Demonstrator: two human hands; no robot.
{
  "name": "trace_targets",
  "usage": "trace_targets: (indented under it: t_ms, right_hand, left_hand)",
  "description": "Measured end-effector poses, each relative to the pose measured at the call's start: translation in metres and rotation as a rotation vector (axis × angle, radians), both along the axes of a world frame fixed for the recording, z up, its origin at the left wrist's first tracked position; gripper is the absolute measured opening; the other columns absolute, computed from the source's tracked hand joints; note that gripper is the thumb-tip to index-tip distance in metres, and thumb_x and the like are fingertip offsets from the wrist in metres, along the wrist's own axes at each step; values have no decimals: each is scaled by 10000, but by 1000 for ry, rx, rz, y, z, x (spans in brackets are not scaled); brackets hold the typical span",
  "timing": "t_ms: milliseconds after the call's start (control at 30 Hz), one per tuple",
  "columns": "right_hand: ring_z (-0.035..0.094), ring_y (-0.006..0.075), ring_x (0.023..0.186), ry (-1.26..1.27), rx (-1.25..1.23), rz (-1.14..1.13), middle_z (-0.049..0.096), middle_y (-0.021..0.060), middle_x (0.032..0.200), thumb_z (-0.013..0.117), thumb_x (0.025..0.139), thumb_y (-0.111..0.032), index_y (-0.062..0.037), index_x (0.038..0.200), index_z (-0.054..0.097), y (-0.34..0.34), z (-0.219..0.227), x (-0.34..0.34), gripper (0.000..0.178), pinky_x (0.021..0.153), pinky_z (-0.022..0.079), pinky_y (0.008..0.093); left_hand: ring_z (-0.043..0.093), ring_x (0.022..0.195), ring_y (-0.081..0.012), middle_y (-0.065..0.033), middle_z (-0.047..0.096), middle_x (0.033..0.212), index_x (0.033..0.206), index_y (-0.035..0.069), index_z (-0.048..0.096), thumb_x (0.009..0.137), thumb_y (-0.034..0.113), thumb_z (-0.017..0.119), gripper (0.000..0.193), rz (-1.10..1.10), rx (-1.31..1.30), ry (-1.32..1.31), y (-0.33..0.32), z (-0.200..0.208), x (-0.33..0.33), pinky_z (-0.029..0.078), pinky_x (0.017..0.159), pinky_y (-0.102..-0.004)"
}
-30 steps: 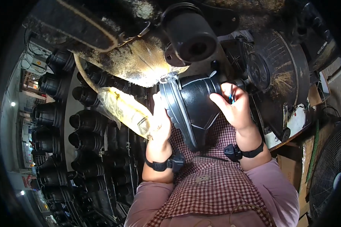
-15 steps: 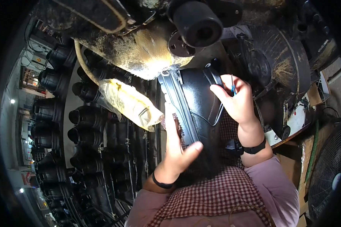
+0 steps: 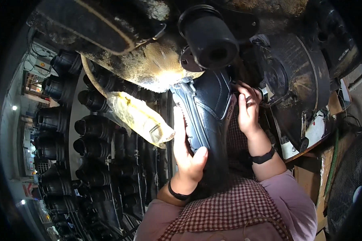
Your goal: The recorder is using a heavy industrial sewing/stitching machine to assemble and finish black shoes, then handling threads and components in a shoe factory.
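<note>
Head view. Left hand [image 3: 189, 165]: comes up from the lower edge, wrist banded in black, palm turned inward. Its fingers lie extended along the sole side of a black shoe [image 3: 207, 124], thumb spread over the near part; fingers and thumb closed on the shoe.

Right hand [image 3: 250, 112]: raised at the shoe's other side, wrist likewise banded, thumb upright, fingers bent toward the shoe's edge; whether they grip or only touch, cannot tell.

Shoe: between the two sets of fingers, sole toward the left, far end under the machine [image 3: 163, 66], which overhangs and hides part of it.

Black cylinder [image 3: 213, 45]: beyond the fingers of both hands, in front of the shoe's far end.

Wrapped yellow lamp [image 3: 142, 120]: just left of the left fingers.

Shoe rack [image 3: 73, 140]: farther left of them, rows of black shoes.

Round black housing [image 3: 299, 74]: right of the right fingers.

Bench [image 3: 290, 149]: right of and nearer than the right fingers.

Fan [image 3: 346, 193]: well right of them.

Checked apron [image 3: 227, 207]: nearer than all fingers.
</note>
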State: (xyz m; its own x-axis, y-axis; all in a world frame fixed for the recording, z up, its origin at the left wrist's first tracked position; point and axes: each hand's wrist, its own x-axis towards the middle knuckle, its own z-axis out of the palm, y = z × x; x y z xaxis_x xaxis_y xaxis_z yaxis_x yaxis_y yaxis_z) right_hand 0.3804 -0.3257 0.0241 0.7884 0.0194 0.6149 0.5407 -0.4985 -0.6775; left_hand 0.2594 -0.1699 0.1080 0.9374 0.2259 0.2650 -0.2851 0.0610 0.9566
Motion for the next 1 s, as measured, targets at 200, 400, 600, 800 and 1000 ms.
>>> trace_targets:
  t_ms: [200,400,600,800,1000]
  right_hand:
    - [492,272,1199,-7,223,227,554,120,1277,392,981,-132,-55,1261,547,8,19,19,330,1065,263,425]
    - [371,318,1331,-1,61,227,485,118,1374,405,990,-147,-60,1362,443,18,21,24,384,1137,189,461]
    - [437,328,1280,-84,178,277,474,181,1367,443,966,-69,7,1314,483,21,29,13,359,1063,343,386]
    - [392,314,1318,20,81,211,378,187,1438,428,973,-86,-57,1323,491,21,48,-6,357,1089,310,373]
    - [604,240,949,-82,348,137,598,146,1066,473,953,-74,-12,1106,599,25,86,-22,207,839,470,320]
  left_hand:
    - [405,1269,-213,-165,355,1448,1463,-41,225,687,-21,447,807,27,-80,-10,16,-2,21,283,1072,-324]
    - [424,1230,-206,-162,370,1428,1461,-31,229,831,107,552,722,30,-127,-89,14,-4,42,323,1039,-315]
    - [452,1224,-226,-144,470,1338,1396,-39,340,878,223,478,597,-20,-285,-138,7,-12,48,332,1055,-341]
    - [461,1123,-175,-119,468,1310,1415,-49,308,912,143,500,571,-42,-224,-187,17,-23,61,350,989,-303]
    - [486,1145,-193,-125,490,1304,1387,-53,351,935,119,496,505,-38,-219,-159,20,-17,59,364,994,-315]
